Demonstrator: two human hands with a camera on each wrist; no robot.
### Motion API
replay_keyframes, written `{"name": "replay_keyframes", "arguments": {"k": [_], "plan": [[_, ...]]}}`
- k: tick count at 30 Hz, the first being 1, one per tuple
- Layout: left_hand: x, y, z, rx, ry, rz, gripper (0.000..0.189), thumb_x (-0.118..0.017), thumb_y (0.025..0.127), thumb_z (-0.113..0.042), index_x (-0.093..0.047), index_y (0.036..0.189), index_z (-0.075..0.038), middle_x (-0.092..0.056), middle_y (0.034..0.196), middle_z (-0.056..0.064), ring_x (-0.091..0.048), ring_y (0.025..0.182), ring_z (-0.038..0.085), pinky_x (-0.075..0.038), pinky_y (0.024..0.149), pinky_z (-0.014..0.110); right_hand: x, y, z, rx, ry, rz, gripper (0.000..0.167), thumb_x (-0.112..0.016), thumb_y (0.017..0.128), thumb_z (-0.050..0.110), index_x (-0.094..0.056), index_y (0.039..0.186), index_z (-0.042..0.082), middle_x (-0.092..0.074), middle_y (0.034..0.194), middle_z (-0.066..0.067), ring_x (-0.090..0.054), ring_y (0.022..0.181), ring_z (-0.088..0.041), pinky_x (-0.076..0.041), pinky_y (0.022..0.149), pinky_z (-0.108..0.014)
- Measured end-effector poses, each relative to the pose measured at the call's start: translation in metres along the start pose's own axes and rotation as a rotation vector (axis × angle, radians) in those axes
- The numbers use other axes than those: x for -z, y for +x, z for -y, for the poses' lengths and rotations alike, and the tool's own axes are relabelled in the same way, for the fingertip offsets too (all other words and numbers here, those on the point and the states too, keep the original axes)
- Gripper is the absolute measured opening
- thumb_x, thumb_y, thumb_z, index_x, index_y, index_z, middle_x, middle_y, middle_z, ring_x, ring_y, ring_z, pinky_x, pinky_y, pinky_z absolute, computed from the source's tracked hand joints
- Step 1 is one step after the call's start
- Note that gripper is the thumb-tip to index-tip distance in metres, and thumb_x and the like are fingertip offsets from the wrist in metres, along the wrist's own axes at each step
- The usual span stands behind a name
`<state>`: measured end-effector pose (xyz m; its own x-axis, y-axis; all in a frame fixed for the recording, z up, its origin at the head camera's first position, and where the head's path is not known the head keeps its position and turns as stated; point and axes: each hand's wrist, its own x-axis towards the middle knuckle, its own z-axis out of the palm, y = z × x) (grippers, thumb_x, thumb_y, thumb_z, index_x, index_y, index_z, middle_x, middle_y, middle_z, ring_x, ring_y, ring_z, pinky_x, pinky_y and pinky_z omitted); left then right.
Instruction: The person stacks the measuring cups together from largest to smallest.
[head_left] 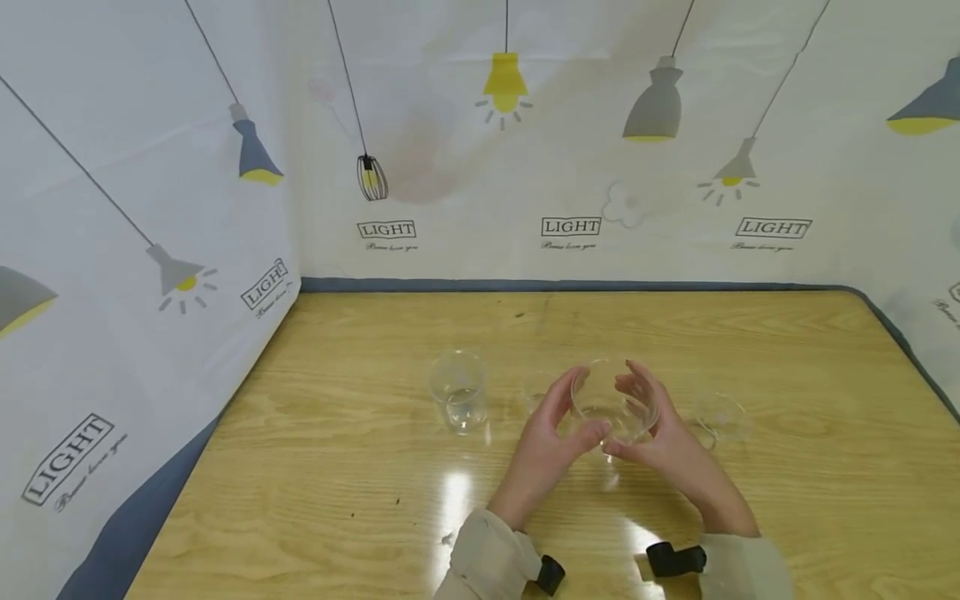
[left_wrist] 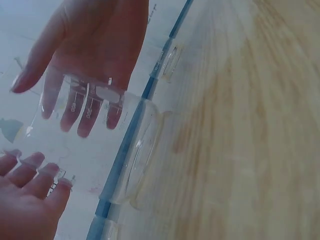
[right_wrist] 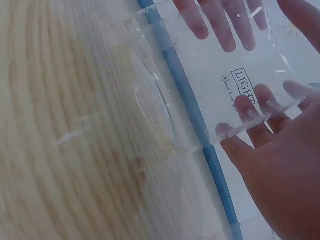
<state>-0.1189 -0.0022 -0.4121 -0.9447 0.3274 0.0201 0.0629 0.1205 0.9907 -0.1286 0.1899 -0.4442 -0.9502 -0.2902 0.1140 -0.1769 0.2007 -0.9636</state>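
Both hands hold a clear measuring cup (head_left: 609,398) between them, and graduation marks show on its side in the wrist views. My left hand (head_left: 551,429) curves round its left side, with the thumb at the front. Round the right side curve the fingers of my right hand (head_left: 663,429); through the clear wall (right_wrist: 250,65) the far fingers show. The cup's round base (left_wrist: 142,155) is near the tabletop; whether it touches cannot be told. Left of the hands stands another clear cup (head_left: 459,392). Partly hidden behind the left hand is a smaller clear vessel (head_left: 534,387).
To the right of the hands is another clear cup (head_left: 722,417), faint against the wood. A wooden table (head_left: 337,467) lies under everything. White fabric printed with lamps (head_left: 480,183) encloses its back and sides. Black devices (head_left: 551,575) sit at both wrists.
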Motion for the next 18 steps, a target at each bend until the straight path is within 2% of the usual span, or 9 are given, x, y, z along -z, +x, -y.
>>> {"name": "replay_keyframes", "arguments": {"k": [3, 6, 9, 11, 13, 18], "plan": [[0.002, -0.001, 0.000, 0.012, 0.013, 0.051, 0.074, -0.066, 0.075, -0.046, -0.023, 0.135, -0.045, -0.028, 0.139, -0.018, -0.028, 0.128, 0.019, -0.025, 0.097, 0.054, 0.000, -0.002, -0.001, 0.005, 0.002, 0.023, 0.094, -0.074, 0.070, 0.004, -0.014, 0.141, 0.021, -0.023, 0.140, -0.016, -0.021, 0.128, -0.030, -0.017, 0.099, -0.057], [0.006, -0.001, 0.000, 0.014, 0.036, 0.108, 0.081, -0.069, 0.073, -0.046, -0.018, 0.136, -0.046, -0.026, 0.139, -0.021, -0.025, 0.129, 0.020, -0.023, 0.097, 0.055, 0.000, -0.002, -0.001, 0.020, 0.023, 0.064, 0.093, -0.074, 0.070, 0.003, -0.016, 0.141, 0.021, -0.024, 0.140, -0.017, -0.021, 0.128, -0.029, -0.021, 0.104, -0.040], [0.013, -0.002, -0.001, 0.006, 0.066, 0.159, 0.084, -0.069, 0.072, -0.046, -0.015, 0.137, -0.046, -0.026, 0.139, -0.021, -0.025, 0.129, 0.021, -0.023, 0.097, 0.055, -0.002, -0.002, 0.001, 0.021, 0.042, 0.113, 0.093, -0.073, 0.070, 0.002, -0.015, 0.141, 0.021, -0.025, 0.140, -0.016, -0.020, 0.129, -0.030, -0.020, 0.104, -0.040], [0.017, -0.001, 0.000, -0.007, 0.088, 0.183, 0.086, -0.070, 0.071, -0.045, -0.014, 0.137, -0.045, -0.027, 0.139, -0.021, -0.025, 0.129, 0.018, -0.023, 0.098, 0.053, -0.002, -0.002, 0.001, 0.030, 0.064, 0.145, 0.094, -0.073, 0.070, 0.001, -0.014, 0.141, 0.021, -0.025, 0.140, -0.017, -0.019, 0.129, -0.033, -0.016, 0.104, -0.045], [0.021, 0.000, 0.003, -0.015, 0.103, 0.205, 0.089, -0.072, 0.070, -0.044, -0.013, 0.137, -0.045, -0.028, 0.139, -0.021, -0.025, 0.129, 0.015, -0.023, 0.099, 0.052, -0.003, -0.002, 0.002, 0.036, 0.078, 0.170, 0.095, -0.072, 0.070, 0.000, -0.013, 0.142, 0.020, -0.025, 0.140, -0.016, -0.018, 0.129, -0.036, -0.011, 0.099, -0.059], [0.028, 0.006, 0.018, -0.011, 0.158, 0.240, 0.093, -0.074, 0.066, -0.045, -0.012, 0.136, -0.048, -0.027, 0.139, -0.021, -0.026, 0.128, 0.016, -0.026, 0.097, 0.053, -0.005, -0.001, 0.002, 0.070, 0.108, 0.223, 0.099, -0.072, 0.068, -0.001, -0.011, 0.143, 0.021, -0.024, 0.140, -0.017, -0.018, 0.127, -0.039, -0.010, 0.097, -0.063]]}}
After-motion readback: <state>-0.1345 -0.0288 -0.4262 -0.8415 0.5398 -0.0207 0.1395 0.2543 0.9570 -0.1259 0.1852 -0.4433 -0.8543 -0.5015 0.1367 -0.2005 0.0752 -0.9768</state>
